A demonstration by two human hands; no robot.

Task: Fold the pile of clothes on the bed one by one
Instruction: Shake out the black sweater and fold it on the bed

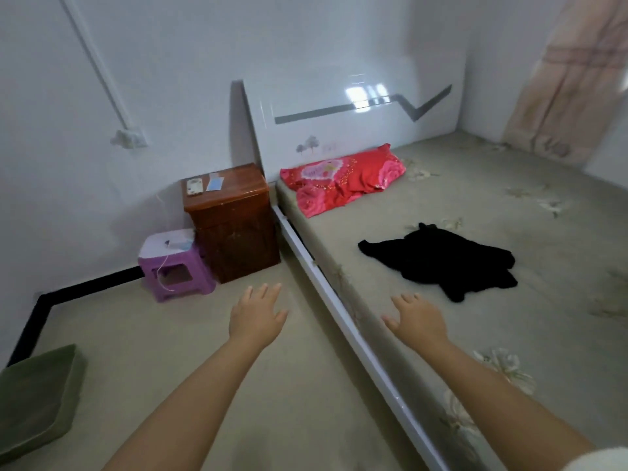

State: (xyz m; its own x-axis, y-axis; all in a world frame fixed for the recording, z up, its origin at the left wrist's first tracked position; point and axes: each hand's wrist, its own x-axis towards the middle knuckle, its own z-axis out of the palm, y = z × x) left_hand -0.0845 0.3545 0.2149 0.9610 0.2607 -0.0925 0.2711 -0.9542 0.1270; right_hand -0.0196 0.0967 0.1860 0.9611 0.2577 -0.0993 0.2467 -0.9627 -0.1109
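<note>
A black garment [445, 258] lies crumpled and spread on the bed [543, 300], which has a beige flowered sheet. My left hand [256, 316] is stretched out over the floor, left of the bed's white side rail, with fingers apart and nothing in it. My right hand [419, 321] hovers over the bed's near edge, fingers spread and empty, a short way in front of the black garment and not touching it.
A red flowered pillow [343, 180] lies by the white headboard [339, 130]. A brown wooden nightstand [234, 222] and a purple plastic stool [175, 266] stand left of the bed. A green cushion [37, 399] sits on the floor at far left. A pink curtain [574, 79] hangs at right.
</note>
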